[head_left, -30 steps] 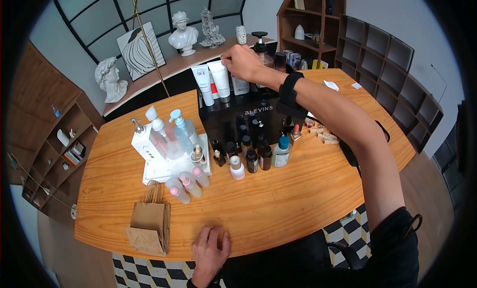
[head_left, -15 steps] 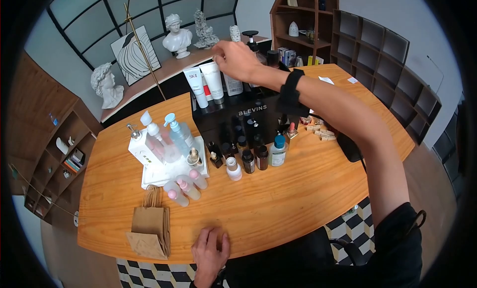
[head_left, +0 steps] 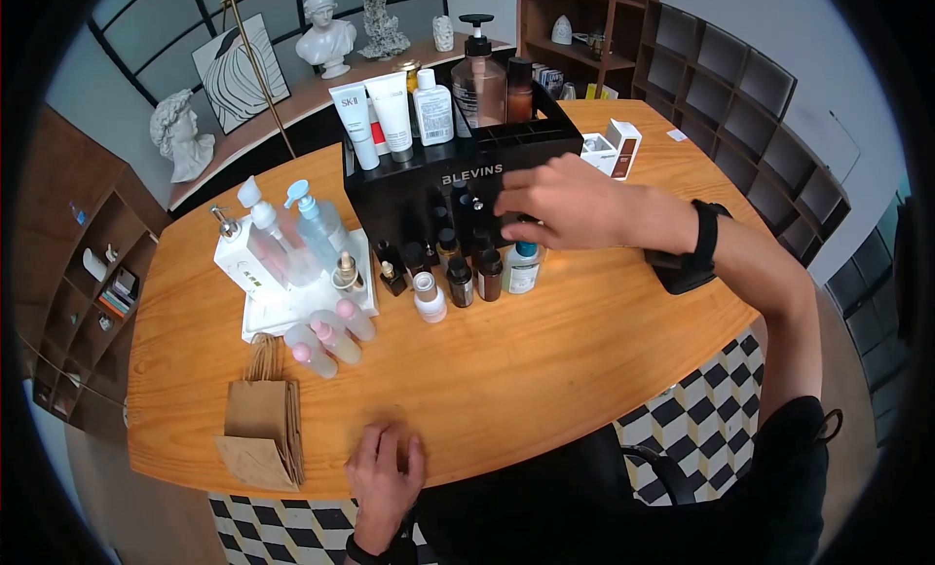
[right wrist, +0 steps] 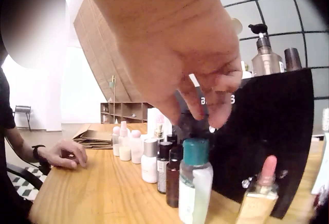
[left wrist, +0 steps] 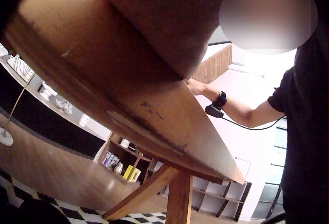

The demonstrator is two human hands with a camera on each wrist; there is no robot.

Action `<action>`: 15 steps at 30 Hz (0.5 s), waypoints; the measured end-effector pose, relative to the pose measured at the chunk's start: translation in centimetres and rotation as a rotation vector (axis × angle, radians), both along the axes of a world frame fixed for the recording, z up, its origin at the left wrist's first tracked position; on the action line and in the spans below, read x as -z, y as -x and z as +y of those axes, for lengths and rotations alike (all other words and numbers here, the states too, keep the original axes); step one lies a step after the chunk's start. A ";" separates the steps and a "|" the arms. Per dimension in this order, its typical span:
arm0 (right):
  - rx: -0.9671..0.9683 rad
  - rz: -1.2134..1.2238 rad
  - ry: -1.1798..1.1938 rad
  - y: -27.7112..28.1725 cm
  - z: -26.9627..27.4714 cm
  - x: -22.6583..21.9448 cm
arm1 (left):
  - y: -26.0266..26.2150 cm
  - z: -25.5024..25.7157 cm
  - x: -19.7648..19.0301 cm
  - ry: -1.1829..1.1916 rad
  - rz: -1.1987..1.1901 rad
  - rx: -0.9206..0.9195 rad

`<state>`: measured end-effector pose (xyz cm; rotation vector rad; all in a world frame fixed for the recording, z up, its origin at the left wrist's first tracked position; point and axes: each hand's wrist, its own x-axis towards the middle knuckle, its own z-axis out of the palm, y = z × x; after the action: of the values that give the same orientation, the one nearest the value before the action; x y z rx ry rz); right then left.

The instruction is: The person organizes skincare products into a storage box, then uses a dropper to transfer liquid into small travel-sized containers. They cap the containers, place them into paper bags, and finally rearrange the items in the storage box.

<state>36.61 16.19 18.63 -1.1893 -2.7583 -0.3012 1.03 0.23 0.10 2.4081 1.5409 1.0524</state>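
My right hand (head_left: 565, 205) is in front of the black organizer box (head_left: 390, 190), its bent fingers pointing toward the box front and nothing visible between them. In the right wrist view the fingertips overlap a small shiny knob (right wrist: 212, 130), just above the teal-capped bottle (right wrist: 195, 188). A lipstick (right wrist: 261, 193) stands to that bottle's right. Inside the box are two white tubes (head_left: 392, 115), a white bottle (head_left: 433, 107), a pump bottle (head_left: 478, 90) and a brown bottle (head_left: 519, 90). My left hand (head_left: 385, 472) rests with relaxed fingers at the table's front edge.
Several small dark bottles (head_left: 460, 282) and a white-pink bottle (head_left: 429, 300) line the box front. Left of them, a white tray (head_left: 292, 317) carries pump bottles, with pink-capped bottles (head_left: 336, 339) before it. Folded paper bags (head_left: 261, 419) lie front left; small cartons (head_left: 621, 148) stand right.
My right hand has come down from above the box's top to its front, near the teal-capped bottle. The white bottle and pump bottle are now uncovered. The left hand stays on the table.
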 end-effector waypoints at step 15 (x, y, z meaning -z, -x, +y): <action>0.052 0.620 -0.114 -0.7 -0.2 -3.5 | -0.3 -0.1 -0.2 0.014 -0.013 -0.014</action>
<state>37.34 15.95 22.10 -1.0952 -2.1506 -0.0711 1.34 0.16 0.30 2.3800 1.5574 1.0548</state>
